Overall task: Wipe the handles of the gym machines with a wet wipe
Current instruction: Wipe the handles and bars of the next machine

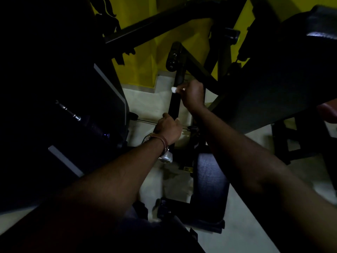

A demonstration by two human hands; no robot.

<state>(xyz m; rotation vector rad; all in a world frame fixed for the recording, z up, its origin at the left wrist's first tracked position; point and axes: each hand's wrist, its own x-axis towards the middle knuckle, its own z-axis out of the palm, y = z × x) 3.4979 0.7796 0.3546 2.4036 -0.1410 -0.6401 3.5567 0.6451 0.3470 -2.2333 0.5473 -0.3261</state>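
Observation:
A black machine handle [174, 105] runs upright through the middle of the dim scene. My left hand [169, 127] grips its lower part, with a bracelet and a watch on the wrist. Higher up, my right hand [192, 94] is curled round the handle and holds a white wet wipe [174, 89] against it. Only a small bunched bit of the wipe shows past the fingers. The handle's top end joins a black bracket [174, 57] with bolts.
Dark machine frames and pads close in on the left [102, 99] and right [273, 84]. A black padded seat [209, 181] sits below my hands. A yellow wall [145, 70] lies behind, with pale floor [237, 234] underneath.

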